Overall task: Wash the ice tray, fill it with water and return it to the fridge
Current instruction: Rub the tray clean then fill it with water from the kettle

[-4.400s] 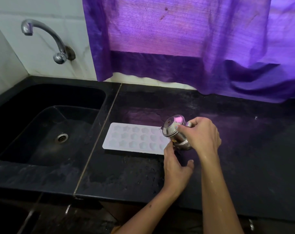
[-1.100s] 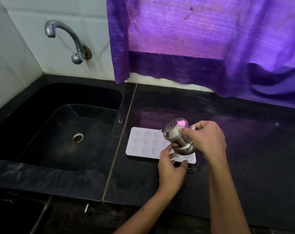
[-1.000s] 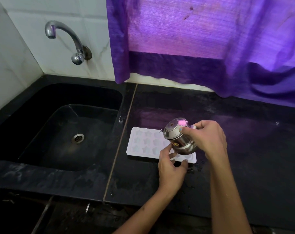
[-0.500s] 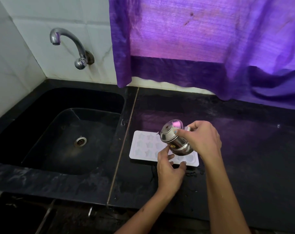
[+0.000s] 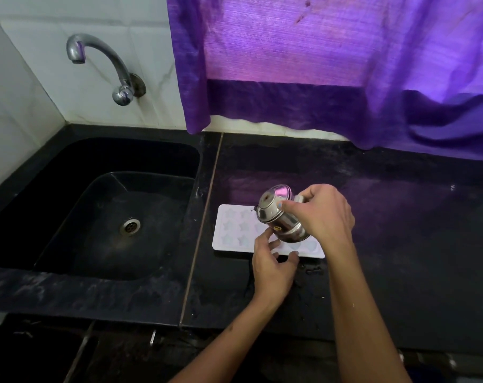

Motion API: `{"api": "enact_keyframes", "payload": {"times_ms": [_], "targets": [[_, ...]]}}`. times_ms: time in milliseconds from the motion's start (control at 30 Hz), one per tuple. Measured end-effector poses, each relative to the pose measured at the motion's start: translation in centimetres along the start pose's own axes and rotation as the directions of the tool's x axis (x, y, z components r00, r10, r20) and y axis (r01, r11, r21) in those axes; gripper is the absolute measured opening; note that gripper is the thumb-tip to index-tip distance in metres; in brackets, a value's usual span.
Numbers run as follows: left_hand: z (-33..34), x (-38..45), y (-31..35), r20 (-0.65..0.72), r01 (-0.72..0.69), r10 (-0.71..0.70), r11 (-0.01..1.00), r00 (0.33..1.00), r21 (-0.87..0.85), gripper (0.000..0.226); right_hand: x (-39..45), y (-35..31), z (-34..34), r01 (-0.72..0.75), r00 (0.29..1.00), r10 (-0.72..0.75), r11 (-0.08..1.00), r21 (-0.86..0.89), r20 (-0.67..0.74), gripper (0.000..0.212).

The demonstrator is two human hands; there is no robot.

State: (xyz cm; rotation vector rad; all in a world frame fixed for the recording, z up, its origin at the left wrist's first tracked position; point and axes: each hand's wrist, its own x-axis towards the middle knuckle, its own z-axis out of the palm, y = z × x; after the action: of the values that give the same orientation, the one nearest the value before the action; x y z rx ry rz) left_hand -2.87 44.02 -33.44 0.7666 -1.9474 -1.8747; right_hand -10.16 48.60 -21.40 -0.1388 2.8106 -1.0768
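Observation:
A white ice tray (image 5: 236,230) with star-shaped cells lies flat on the black counter, just right of the sink. My right hand (image 5: 321,214) grips a small steel pot (image 5: 279,217) with a lid and tilts it leftward over the tray's middle. My left hand (image 5: 273,264) rests at the tray's near edge, its fingers touching the tray and reaching up under the pot. The pot and both hands hide the tray's right half.
A black sink (image 5: 116,217) with a drain (image 5: 130,226) lies to the left, under a chrome tap (image 5: 102,64) on the tiled wall. A purple curtain (image 5: 331,64) hangs over the back of the counter (image 5: 414,230). Water drops lie near the tray.
The pot has shifted left along the tray and stays tilted over it. My left hand has followed along the near edge. The view has drifted slightly.

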Motion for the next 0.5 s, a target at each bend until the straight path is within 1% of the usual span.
{"api": "enact_keyframes", "payload": {"times_ms": [200, 400, 500], "targets": [[-0.23, -0.06, 0.19, 0.006, 0.014, -0.014, 1.0, 1.0, 0.003, 0.056, -0.15, -0.14, 0.21, 0.003, 1.0, -0.003, 1.0, -0.007, -0.008, 0.028], [-0.53, -0.26, 0.32, 0.005, 0.019, -0.019, 0.999, 1.0, -0.027, 0.057, 0.08, 0.27, 0.25, -0.055, 0.999, 0.054, 0.998, 0.024, 0.002, 0.029], [-0.63, -0.38, 0.44, 0.005, -0.001, 0.001, 0.999, 1.0, -0.032, 0.058, 0.13, 0.38, 0.21, -0.051, 0.999, 0.051, 0.998, 0.044, -0.003, 0.031]]}}
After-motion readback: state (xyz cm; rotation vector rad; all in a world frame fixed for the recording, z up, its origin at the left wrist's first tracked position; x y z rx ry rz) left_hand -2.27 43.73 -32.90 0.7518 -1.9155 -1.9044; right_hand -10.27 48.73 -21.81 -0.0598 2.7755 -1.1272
